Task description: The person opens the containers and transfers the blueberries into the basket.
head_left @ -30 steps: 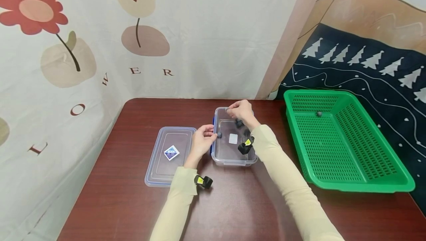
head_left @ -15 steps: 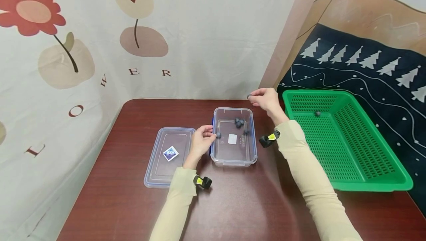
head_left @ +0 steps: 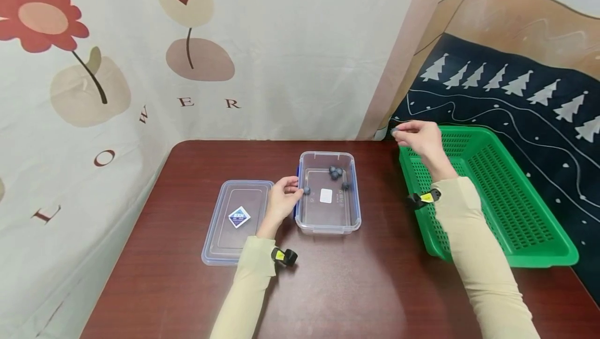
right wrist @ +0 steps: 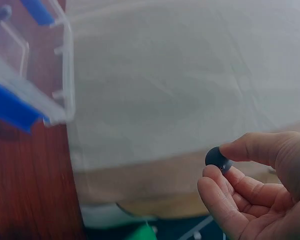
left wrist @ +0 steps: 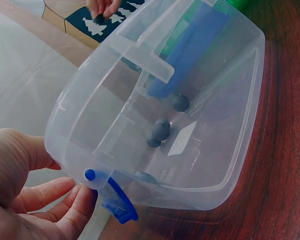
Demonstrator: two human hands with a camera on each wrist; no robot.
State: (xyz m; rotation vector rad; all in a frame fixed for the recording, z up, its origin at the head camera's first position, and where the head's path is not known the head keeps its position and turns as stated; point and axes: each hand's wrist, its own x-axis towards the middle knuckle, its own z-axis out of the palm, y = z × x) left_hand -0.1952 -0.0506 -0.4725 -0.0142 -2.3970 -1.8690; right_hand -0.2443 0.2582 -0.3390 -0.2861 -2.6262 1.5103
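My right hand (head_left: 424, 141) pinches a blueberry (right wrist: 217, 159) between thumb and fingertips, up over the far left corner of the green basket (head_left: 529, 193). On the table stands a clear plastic food container (head_left: 328, 228) without its lid. Several blueberries (head_left: 335, 173) lie on its floor, most of them toward the back and one by the left wall. My left hand (head_left: 281, 201) holds the container's left side, thumb and fingers at the rim beside a blue latch (left wrist: 117, 200) that hangs down in the left wrist view.
The clear lid (head_left: 216, 240) with a diamond-shaped sticker lies flat left of the container. The green basket stands at the table's right side. Behind the brown table (head_left: 328, 287) hangs a printed cloth (head_left: 300, 68).
My right hand has moved right from above the container to the basket's far left corner, carrying the blueberry. My left hand has stayed at the container's side.
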